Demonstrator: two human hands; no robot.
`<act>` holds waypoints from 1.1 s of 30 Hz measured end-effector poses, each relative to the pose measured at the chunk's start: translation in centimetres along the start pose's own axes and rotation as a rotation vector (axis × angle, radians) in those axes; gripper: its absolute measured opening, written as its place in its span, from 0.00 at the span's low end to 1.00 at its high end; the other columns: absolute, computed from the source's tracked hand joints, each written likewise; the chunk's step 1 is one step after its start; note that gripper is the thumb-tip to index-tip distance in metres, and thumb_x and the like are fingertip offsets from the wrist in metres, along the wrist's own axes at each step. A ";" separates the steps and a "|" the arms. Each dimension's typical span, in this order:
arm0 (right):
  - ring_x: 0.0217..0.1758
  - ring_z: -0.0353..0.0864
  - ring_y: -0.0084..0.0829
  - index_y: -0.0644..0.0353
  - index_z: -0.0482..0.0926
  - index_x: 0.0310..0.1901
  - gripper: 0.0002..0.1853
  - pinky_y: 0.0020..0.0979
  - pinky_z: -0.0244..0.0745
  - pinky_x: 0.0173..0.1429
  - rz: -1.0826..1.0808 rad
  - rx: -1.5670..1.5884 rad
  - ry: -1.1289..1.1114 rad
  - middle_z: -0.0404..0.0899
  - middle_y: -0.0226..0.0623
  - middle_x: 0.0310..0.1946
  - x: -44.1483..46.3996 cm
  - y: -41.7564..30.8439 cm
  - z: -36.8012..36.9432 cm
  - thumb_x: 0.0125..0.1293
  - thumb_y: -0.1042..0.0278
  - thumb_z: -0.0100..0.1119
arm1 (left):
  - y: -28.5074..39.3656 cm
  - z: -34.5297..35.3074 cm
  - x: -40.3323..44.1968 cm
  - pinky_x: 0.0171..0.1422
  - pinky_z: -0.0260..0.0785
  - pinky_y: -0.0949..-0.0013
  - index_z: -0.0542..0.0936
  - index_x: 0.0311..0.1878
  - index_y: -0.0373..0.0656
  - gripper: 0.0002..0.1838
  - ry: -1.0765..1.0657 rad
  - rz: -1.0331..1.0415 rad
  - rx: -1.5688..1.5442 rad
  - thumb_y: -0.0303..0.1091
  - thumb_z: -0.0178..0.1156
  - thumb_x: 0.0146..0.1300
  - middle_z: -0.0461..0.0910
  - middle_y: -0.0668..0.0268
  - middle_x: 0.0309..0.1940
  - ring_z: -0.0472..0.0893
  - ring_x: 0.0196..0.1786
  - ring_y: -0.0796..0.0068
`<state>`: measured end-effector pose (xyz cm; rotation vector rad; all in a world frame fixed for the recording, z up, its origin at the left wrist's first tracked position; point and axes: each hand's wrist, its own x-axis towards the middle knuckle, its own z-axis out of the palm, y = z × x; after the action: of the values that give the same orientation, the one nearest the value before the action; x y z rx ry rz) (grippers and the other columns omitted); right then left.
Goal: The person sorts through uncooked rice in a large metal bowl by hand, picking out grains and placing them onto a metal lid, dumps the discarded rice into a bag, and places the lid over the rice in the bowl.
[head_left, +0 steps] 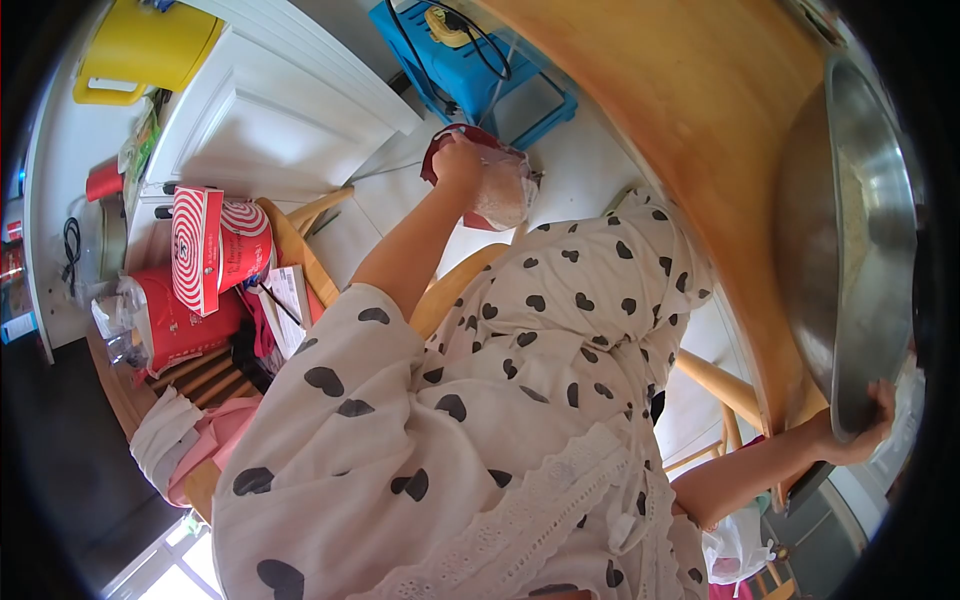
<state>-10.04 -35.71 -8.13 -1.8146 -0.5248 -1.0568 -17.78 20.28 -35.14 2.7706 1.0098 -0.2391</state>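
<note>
My left hand (458,160) is closed on the top of a red and clear plastic bag (505,190) with pale contents. The bag hangs low over the floor, beside my lap. At the far right, my right hand (868,432) grips the rim of a large steel bowl (815,230), with its fingers bent over the edge. The bowl rests on the wooden table (690,110). Some pale material (855,210) shows inside it, but what it is cannot be made out.
Beyond the bag stands a blue plastic stool (440,60) with black cables. On the left are a white cabinet door (280,110), a yellow container (150,45), a red-and-white tub (240,235) and a red bag (185,325) on a wooden chair. A white bag (735,545) sits lower right.
</note>
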 end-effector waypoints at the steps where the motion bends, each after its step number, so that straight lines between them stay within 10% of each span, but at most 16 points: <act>1: 0.39 0.77 0.38 0.76 0.77 0.38 0.26 0.34 0.72 0.45 0.010 0.001 0.001 0.79 0.49 0.36 0.0 -0.2 0.1 0.71 0.58 0.35 | 0.1 -0.3 -0.1 0.44 0.75 0.57 0.71 0.45 0.31 0.16 -0.006 0.013 0.004 0.34 0.48 0.61 0.81 0.48 0.37 0.82 0.42 0.51; 10: 0.39 0.75 0.38 0.75 0.77 0.38 0.25 0.34 0.70 0.46 0.035 -0.061 0.030 0.78 0.48 0.36 -0.6 -1.3 1.1 0.70 0.57 0.36 | -2.8 -4.5 -3.1 0.49 0.72 0.53 0.69 0.51 0.33 0.17 -0.092 -0.023 -0.015 0.28 0.47 0.58 0.80 0.44 0.40 0.80 0.46 0.47; 17: 0.42 0.74 0.37 0.74 0.77 0.36 0.25 0.36 0.67 0.52 0.115 0.016 0.055 0.77 0.45 0.34 -0.8 -1.4 1.8 0.68 0.57 0.37 | -14.3 -2.3 -4.3 0.50 0.70 0.63 0.65 0.63 0.41 0.25 -0.142 0.197 -0.693 0.30 0.48 0.60 0.77 0.51 0.47 0.78 0.50 0.61; 21: 0.43 0.74 0.35 0.72 0.77 0.36 0.23 0.34 0.66 0.52 0.159 -0.060 0.075 0.77 0.43 0.35 -1.0 -2.1 2.7 0.68 0.58 0.37 | -11.9 -10.9 -7.3 0.53 0.66 0.73 0.67 0.63 0.38 0.26 -0.297 0.126 -0.907 0.27 0.48 0.58 0.76 0.63 0.47 0.74 0.46 0.74; 27: 0.29 0.63 0.22 0.63 0.68 0.20 0.20 0.23 0.58 0.37 0.394 0.054 0.107 0.68 0.31 0.24 -0.2 -6.2 4.9 0.69 0.64 0.40 | -6.0 -23.5 -9.4 0.58 0.66 0.70 0.68 0.61 0.31 0.31 -0.279 0.121 -1.257 0.29 0.53 0.49 0.75 0.56 0.52 0.75 0.51 0.69; 31: 0.26 0.59 0.22 0.62 0.63 0.16 0.20 0.25 0.54 0.34 0.270 0.111 -0.002 0.61 0.30 0.18 0.3 -6.6 4.6 0.67 0.66 0.47 | 4.7 -30.4 -12.6 0.51 0.71 0.69 0.69 0.58 0.30 0.33 -0.232 0.220 -1.587 0.35 0.56 0.46 0.78 0.56 0.42 0.78 0.43 0.70; 33: 0.27 0.60 0.24 0.62 0.63 0.16 0.21 0.27 0.54 0.35 0.173 0.005 -0.058 0.61 0.30 0.17 0.7 -6.9 4.1 0.68 0.65 0.48 | 9.2 -32.0 -13.2 0.32 0.70 0.76 0.73 0.55 0.33 0.26 0.027 0.115 -1.696 0.36 0.58 0.53 0.78 0.63 0.29 0.77 0.27 0.78</act>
<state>-12.86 -28.92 -4.75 -1.8546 -0.3966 -0.8873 -18.97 12.43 -0.24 1.2306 0.5184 0.4736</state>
